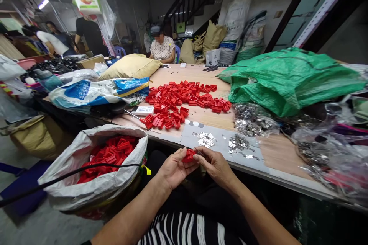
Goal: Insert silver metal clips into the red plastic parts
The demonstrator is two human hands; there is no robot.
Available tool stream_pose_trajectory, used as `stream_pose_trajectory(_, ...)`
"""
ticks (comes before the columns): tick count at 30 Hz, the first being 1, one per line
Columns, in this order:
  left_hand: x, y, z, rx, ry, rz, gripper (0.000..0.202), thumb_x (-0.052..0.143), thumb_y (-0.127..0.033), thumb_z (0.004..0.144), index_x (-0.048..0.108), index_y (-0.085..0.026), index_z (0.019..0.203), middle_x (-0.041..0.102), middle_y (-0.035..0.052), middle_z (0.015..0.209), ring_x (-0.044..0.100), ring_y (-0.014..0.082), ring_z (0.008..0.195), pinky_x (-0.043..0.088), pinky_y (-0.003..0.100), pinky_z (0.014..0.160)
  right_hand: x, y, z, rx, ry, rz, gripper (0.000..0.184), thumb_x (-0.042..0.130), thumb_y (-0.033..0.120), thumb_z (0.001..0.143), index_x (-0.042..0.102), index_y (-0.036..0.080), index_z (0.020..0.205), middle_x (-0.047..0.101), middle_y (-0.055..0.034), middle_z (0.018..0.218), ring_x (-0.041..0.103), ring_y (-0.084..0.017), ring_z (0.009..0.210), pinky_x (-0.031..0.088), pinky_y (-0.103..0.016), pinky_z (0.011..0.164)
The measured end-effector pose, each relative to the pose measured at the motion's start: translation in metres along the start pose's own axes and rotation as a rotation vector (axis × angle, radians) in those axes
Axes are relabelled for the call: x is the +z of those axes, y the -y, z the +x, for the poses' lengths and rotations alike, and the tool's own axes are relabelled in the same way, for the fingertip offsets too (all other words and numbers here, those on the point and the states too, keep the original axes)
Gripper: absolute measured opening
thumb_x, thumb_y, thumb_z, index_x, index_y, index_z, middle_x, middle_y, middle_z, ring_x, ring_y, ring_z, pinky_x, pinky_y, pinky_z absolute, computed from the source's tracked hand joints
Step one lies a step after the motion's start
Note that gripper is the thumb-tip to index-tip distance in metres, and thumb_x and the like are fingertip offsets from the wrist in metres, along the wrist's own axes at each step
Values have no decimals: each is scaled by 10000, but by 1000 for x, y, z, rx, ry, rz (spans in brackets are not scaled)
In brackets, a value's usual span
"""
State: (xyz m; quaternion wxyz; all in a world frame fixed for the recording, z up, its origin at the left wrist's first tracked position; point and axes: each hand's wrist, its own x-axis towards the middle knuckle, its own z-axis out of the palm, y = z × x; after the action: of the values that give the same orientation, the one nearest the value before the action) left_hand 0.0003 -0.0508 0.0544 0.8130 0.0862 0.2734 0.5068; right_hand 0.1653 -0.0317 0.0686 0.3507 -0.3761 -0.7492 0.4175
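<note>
My left hand (pixel 174 168) and my right hand (pixel 214 164) meet just below the table's near edge, both pinching one small red plastic piece (pixel 189 155) between their fingertips. On the wooden table (pixel 276 153) above them lie little heaps of small silver metal parts (pixel 204 139). Farther back spreads a big pile of the same red plastic pieces (pixel 184 101). A white woven sack (pixel 94 164) at my left knee is open and holds many more red pieces.
A green plastic sack (pixel 287 78) and clear bags of metal parts (pixel 324 149) fill the table's right side. Blue-white bags (pixel 97 92) and a tan sack (pixel 130 67) lie left. A black cable (pixel 66 178) crosses the white sack. A seated person (pixel 162 48) works at the far end; others stand back left.
</note>
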Motion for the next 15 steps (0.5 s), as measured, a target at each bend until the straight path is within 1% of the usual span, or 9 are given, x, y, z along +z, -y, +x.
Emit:
stream_pose_trajectory(2,-4,-2,-1,20,-30,-27,124,622,-260,840,610,-136,835,709,52,823,677,159,745,488,378,890,4,2,5,-6,8,-7,201,524,374,932,625,200,938,667,-11,814,607,-168,734,469,-248,690)
stream_pose_trajectory(3,-7,-3,-2,30,-37,-47,170,622,-310,839,610,-141,846,707,55,834,673,159,744,490,373,878,6,4,8,-10,13,-11,196,523,367,932,618,197,925,662,-7,797,599,-162,713,462,-241,668)
stream_pose_trajectory(6,-18,-5,-4,41,-34,-111,335,597,-459,826,609,-143,936,697,85,906,667,185,814,490,360,866,17,15,21,-28,19,-20,183,528,352,928,609,189,927,648,1,769,573,-143,660,438,-226,613)
stream_pose_trajectory(8,-27,-3,-5,33,-43,-126,356,599,-445,818,598,-148,1013,688,98,972,660,200,867,492,353,852,31,28,35,-51,17,-14,166,538,335,924,610,185,932,637,6,749,560,-135,638,428,-222,599)
stream_pose_trajectory(10,-35,1,-6,42,-51,-124,318,589,-389,826,590,-178,1063,680,92,1037,651,210,922,493,357,846,49,43,51,-108,48,8,143,555,306,917,615,193,981,635,13,754,553,-131,629,430,-221,602)
stream_pose_trajectory(11,-38,3,-7,59,-43,-122,299,574,-375,835,590,-200,1076,678,86,1062,642,219,961,491,367,855,59,50,60,-157,98,29,163,562,286,915,609,209,1051,647,13,802,558,-128,638,438,-221,617)
stream_pose_trajectory(13,-43,6,-9,108,-19,-130,274,547,-390,848,594,-241,1074,677,75,1084,620,242,1031,485,395,882,79,60,78,-260,245,59,349,610,259,891,541,254,1233,667,0,980,578,-123,662,465,-231,663)
stream_pose_trajectory(14,-46,7,-10,130,-10,-137,272,542,-401,849,595,-247,1067,678,76,1081,617,250,1039,483,406,887,86,62,86,-303,283,50,418,634,252,876,515,262,1277,659,-13,1060,598,-130,709,477,-243,702)
stream_pose_trajectory(15,-49,7,-11,132,-21,-141,271,547,-407,845,596,-238,1051,685,79,1049,631,250,1002,489,404,871,92,60,94,-337,289,25,447,655,244,863,512,255,1287,643,-29,1124,615,-146,787,482,-257,755)
